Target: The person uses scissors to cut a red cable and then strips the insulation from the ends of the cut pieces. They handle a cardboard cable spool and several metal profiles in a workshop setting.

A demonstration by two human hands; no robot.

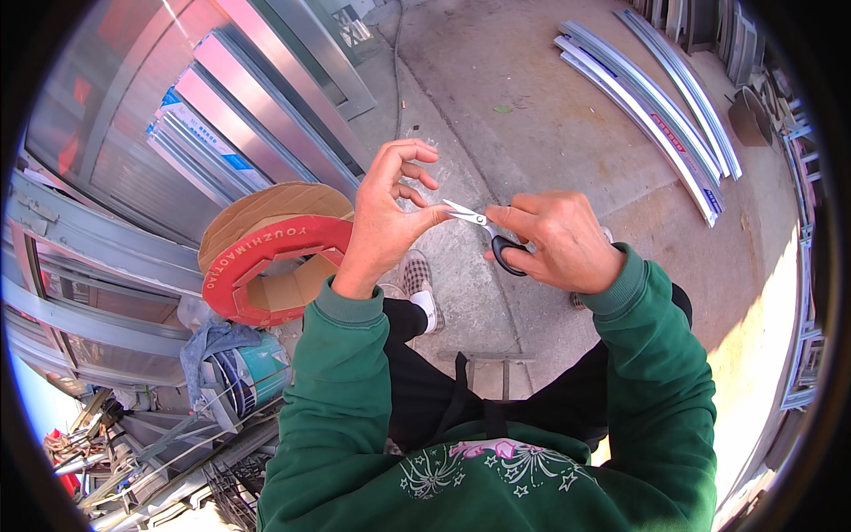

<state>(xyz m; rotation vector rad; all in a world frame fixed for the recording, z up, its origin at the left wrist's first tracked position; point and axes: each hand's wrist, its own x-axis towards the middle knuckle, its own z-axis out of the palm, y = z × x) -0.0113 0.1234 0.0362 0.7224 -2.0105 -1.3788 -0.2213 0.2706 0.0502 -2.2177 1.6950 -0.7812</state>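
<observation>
A small pair of scissors [467,214] with bright blades and black handles is in my right hand [563,239]. My fingers close round the handles, and one black loop shows below them. The blades point left toward my left hand [390,208]. That hand is raised with its fingers apart and loosely bent. Its thumb reaches out to the blade tips and appears to touch them. Nothing can be made out between its fingers. Just left of my left wrist stands a red and brown cardboard reel [266,270].
Long metal profiles [638,106] lie on the concrete floor at the far right. More wrapped profiles [239,115] lean at the far left. A bucket [253,372] with a blue cloth [213,346] sits at lower left, by piled scrap [151,452]. A brown pot [752,117] stands right.
</observation>
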